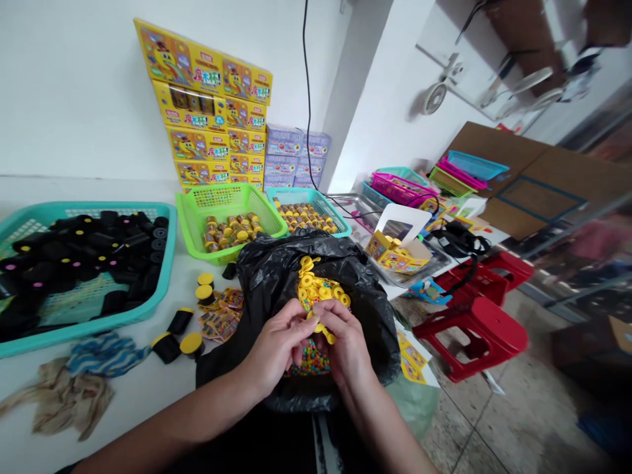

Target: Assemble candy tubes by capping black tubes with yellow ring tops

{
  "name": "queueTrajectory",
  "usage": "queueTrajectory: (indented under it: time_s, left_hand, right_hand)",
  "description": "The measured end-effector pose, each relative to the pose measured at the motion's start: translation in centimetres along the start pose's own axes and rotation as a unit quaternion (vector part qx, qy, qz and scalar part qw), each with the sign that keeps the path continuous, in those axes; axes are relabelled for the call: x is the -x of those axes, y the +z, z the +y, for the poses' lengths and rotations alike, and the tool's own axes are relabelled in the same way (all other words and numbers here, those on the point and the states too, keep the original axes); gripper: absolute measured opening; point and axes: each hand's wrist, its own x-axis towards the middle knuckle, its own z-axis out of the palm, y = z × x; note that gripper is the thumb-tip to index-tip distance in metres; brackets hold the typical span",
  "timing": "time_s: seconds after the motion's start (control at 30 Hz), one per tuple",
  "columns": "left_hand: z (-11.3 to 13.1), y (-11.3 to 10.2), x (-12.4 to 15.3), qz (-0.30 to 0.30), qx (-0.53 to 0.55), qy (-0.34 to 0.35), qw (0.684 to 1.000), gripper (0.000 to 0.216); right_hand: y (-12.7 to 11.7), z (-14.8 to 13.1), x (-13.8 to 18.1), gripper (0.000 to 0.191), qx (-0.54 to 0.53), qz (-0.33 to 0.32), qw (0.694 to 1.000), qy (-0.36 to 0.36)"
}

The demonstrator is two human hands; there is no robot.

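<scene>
My left hand [278, 342] and my right hand [345, 332] meet over an open black plastic bag [266, 266]. Their fingertips are pinched together around a small yellow plastic piece [324, 331], which is partly hidden by the fingers. Inside the bag lies a heap of yellow plastic caps [310, 284], some with ring shapes. Small multicoloured beads or candies [316, 360] show below and between my hands. To the left of the bag are black cylinders with yellow lids [181, 320] and a pile of printed wrappers [223, 315].
A turquoise basket [168, 263] of black cylinders stands at left. Behind the bag are a green basket [190, 227] and a blue basket [340, 226] of small filled cups. Yellow boxes [197, 135] are stacked by the wall. Cloths [74, 398] lie front left; red stools [486, 329] stand right.
</scene>
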Motion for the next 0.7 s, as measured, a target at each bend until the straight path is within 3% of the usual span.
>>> queueTrajectory:
  time_s: [0.3,0.37,0.53,0.7]
  left_hand:
    - [0.0,0.1,0.4,-0.013,-0.013,0.043,0.999,0.031]
    - [0.1,-0.1,0.3,-0.005,0.004,0.040,0.999,0.031]
    - [0.8,-1.2,0.2,-0.013,0.121,0.000,0.993,0.029]
    - [1.1,-1.7,0.7,-0.033,0.148,0.003,0.988,0.029]
  right_hand:
    - [0.1,-0.1,0.1,0.018,-0.007,0.008,1.000,0.017]
    - [-0.1,-0.3,0.2,0.018,-0.010,-0.025,1.000,0.007]
    - [-1.4,-1.0,0.4,0.023,-0.019,-0.186,0.982,0.003]
    - [-1.8,-0.7,0.2,0.034,0.029,-0.213,0.976,-0.040]
